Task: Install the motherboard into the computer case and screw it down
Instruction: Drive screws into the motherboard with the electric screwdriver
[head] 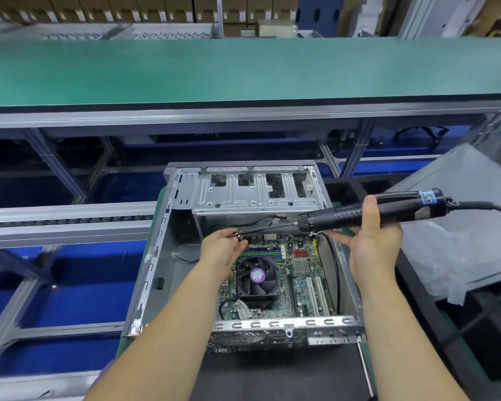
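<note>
Both forearms reach in from six o'clock over the motherboard (275,282), which already lies flat in the computer case (168,256). At the board's eleven o'clock corner the left hand (222,250) pinches a screw (236,235) against the bit tip. Off toward two o'clock the right hand (373,241) grips the electric screwdriver (368,212), lying nearly level (not yet upright).

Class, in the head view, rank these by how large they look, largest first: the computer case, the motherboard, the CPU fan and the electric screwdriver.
1. Computer case
2. Motherboard
3. Electric screwdriver, though it is held above the board, nearer the camera, so it looks bigger
4. CPU fan
</note>
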### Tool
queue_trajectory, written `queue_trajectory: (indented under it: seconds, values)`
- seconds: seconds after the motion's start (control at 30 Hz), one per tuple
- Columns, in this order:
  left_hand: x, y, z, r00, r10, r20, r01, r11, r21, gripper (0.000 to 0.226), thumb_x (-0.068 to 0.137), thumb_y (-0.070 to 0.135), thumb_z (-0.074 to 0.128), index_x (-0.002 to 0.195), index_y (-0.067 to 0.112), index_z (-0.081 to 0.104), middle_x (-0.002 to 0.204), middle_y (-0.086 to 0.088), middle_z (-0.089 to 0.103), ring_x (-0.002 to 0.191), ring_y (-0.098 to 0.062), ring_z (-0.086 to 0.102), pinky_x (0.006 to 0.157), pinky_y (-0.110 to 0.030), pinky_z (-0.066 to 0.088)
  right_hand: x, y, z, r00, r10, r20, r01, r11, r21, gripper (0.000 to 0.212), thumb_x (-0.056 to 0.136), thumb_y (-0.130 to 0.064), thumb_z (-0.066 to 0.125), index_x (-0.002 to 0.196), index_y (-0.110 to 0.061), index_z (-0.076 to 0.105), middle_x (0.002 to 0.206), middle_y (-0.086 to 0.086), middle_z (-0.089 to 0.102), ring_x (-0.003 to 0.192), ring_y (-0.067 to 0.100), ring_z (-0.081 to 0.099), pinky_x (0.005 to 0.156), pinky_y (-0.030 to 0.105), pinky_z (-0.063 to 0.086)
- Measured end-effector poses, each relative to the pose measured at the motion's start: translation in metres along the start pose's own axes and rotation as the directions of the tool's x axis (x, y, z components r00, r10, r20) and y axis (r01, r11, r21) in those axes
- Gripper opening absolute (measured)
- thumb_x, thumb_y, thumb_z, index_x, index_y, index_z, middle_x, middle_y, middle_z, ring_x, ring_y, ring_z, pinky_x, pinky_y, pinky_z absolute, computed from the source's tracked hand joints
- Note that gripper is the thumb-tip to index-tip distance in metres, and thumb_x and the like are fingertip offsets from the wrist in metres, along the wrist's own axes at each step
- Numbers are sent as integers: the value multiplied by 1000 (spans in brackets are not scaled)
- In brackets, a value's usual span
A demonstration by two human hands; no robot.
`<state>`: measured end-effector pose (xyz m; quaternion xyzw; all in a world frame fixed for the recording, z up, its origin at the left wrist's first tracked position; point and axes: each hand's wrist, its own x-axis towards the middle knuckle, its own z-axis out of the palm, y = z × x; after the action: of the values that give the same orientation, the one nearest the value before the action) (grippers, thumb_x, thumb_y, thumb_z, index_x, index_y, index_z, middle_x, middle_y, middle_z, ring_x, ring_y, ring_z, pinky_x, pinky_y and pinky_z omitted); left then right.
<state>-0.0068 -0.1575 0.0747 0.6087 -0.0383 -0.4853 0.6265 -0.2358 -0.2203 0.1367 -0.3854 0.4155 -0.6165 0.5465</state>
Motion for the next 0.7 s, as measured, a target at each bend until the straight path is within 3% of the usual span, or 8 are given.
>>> queue_trajectory:
  seconds: [0.17,0.27,0.43,0.5,0.6,0.7]
  values:
    - [4,-5,2,989,147,-22,-139,968,207,31,98,-11,45,101,15,62,103,-6,54,84,-21,67,83,-28,57,0,0,-1,999,-26,-25,26,1000,-1,46,78,-55,73,106,-21,61,98,4,72,95,27,75,65,48,63]
    - [5,-7,0,979,200,-23,-185,939,289,34,98,-12,44,99,16,64,101,-6,55,83,-21,66,81,-27,57,1,3,0,999,-32,-24,31,999,-12,44,77,-56,74,103,-22,62,98,3,72,96,26,75,65,48,63]
    - [7,-9,-1,975,218,-49,-191,928,320,32,97,-13,42,100,12,62,101,-9,57,78,-18,64,75,-24,55,0,8,2,1000,-13,-18,13,999,-29,52,77,-58,74,104,-16,62,109,17,69,99,29,74,67,51,63]
    - [8,-10,-3,975,211,-75,-177,929,325,32,97,-14,43,103,11,62,103,-10,58,76,-16,64,79,-29,56,0,8,3,1000,-16,-22,16,999,-39,52,77,-58,74,105,-16,62,114,22,66,100,30,74,67,51,63]
    - [14,-8,-7,976,159,-150,-121,965,233,32,97,-13,43,114,5,62,110,-15,58,77,-16,65,78,-31,54,1,7,2,999,-26,-47,24,999,-29,49,79,-58,73,103,-17,62,109,18,68,98,29,75,65,50,63]
    - [11,-2,-6,997,24,-73,-27,999,-38,25,102,-7,43,120,3,57,105,-17,61,86,-23,67,74,-28,56,1,8,2,999,-30,-33,29,999,-41,51,79,-58,74,106,-16,62,114,21,68,100,29,74,66,47,64]
